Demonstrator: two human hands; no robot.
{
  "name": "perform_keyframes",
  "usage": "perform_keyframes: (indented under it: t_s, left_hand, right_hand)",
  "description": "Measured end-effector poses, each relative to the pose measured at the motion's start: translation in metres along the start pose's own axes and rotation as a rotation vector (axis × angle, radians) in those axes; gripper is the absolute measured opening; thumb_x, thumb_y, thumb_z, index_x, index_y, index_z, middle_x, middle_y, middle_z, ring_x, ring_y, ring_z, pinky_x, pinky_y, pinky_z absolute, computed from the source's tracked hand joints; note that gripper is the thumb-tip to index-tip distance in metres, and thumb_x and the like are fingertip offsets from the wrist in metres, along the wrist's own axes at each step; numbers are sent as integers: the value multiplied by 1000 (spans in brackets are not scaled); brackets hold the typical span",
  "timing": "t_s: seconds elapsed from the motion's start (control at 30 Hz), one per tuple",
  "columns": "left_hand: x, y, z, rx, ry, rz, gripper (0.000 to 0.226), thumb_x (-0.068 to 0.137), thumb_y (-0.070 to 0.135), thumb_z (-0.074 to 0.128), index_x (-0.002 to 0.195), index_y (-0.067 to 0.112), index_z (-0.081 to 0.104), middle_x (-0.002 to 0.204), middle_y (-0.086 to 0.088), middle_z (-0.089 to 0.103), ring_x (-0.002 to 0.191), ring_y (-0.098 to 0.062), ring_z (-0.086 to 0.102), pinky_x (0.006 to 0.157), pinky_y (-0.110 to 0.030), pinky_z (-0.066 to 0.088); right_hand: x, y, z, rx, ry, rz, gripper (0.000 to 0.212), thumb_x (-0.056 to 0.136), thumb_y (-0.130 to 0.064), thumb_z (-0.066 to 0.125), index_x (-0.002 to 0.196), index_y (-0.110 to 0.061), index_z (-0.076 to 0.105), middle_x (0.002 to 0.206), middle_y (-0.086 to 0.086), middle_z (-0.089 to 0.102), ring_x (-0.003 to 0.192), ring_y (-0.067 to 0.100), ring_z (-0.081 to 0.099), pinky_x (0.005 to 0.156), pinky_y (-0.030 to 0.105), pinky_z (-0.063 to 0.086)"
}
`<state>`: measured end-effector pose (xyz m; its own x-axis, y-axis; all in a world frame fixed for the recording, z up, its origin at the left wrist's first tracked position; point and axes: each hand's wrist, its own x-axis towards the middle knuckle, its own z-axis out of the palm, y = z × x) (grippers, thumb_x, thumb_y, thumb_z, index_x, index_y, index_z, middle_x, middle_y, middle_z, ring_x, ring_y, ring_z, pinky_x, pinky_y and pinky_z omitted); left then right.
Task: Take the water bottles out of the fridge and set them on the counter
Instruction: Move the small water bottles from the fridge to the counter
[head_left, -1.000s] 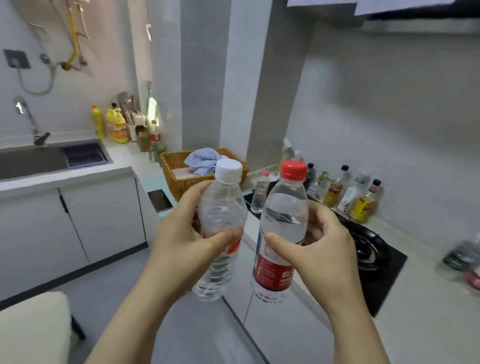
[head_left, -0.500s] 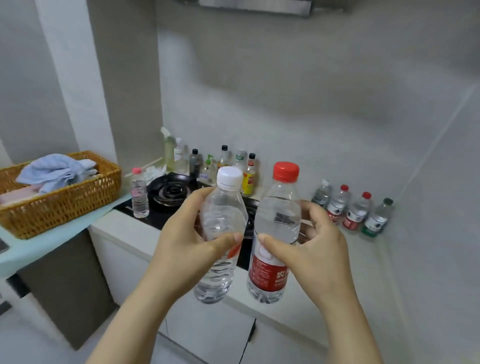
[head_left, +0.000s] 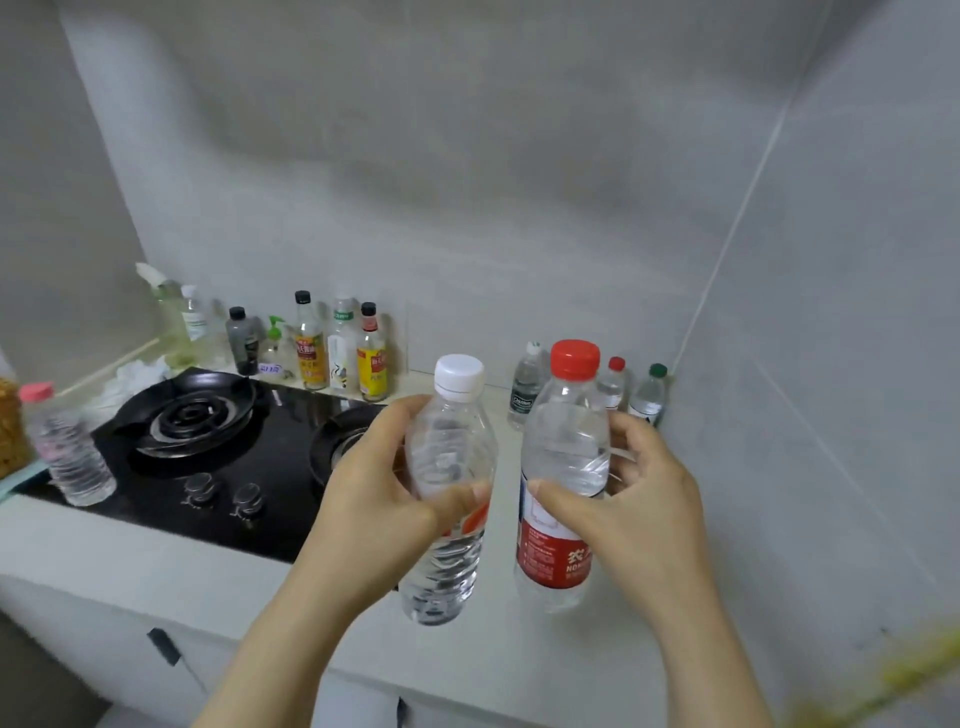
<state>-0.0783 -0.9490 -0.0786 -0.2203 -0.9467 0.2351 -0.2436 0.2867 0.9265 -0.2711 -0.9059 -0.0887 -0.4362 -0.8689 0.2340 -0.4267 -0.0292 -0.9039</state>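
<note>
Holding one bottle in each fist, the person stands over the counter (head_left: 171, 566) with both bottles upright and off the surface. The left hand (head_left: 374, 499) is wrapped around the middle of the white-capped bottle (head_left: 447, 488), thumb across its front; the right hand (head_left: 644, 499) is wrapped the same way around the red-capped bottle (head_left: 563, 483), thumb pressing just above its red label. The two bottles hang close side by side, between the hands, not quite touching as far as I can tell.

The step in hand looks like the set-down. Bare counter lies directly beneath and just beyond both hands, while the black stove (head_left: 218, 467) sits off to the outside of the left hand. A cluster of small bottles (head_left: 613, 389) stands beyond the right hand, in the corner by the wall.

To do this well, lower both straight down and keep them vertical so the bases land flat. The white-capped bottle should come down on the counter, not on the stove edge beneath the left wrist. Thin ribbed plastic probably dents under squeeze, so ease the grip only once each base bears weight.
</note>
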Motion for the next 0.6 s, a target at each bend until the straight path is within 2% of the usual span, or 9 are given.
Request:
perform_keyframes:
  t_s: [0.2,0.33,0.47,0.6]
  left_hand:
    - [48,-16,23,12,-82,14,58,67,20,84,109,45,52,95,29,66,87,8,64,72,-14,49]
    - [88,-27,29,7,-141,31,56,67,18,84,108,42,53,95,30,65,86,8,63,74,-17,50]
    - [128,-42,32,16,-192,65,55,66,17,84,100,46,52,95,32,63,85,8,62,74,-16,48]
    - [158,-62,41,16,-258,55,58,65,17,84,106,44,53,94,28,66,87,6,63,75,-16,47]
  right_hand:
    - [31,26,-3,-40,87,88,63,57,-22,89,110,-39,60,97,-13,74,86,6,72,79,38,61]
    - [55,34,0,-78,141,116,57,57,-25,89,104,-41,60,94,-15,74,85,6,72,77,38,60]
    - [76,38,8,-111,187,142,48,62,-18,89,94,-40,61,85,-17,74,74,-2,69,64,18,53]
    - [91,50,18,-166,193,193,50,62,-22,88,103,-37,63,98,-11,72,82,0,69,69,21,53]
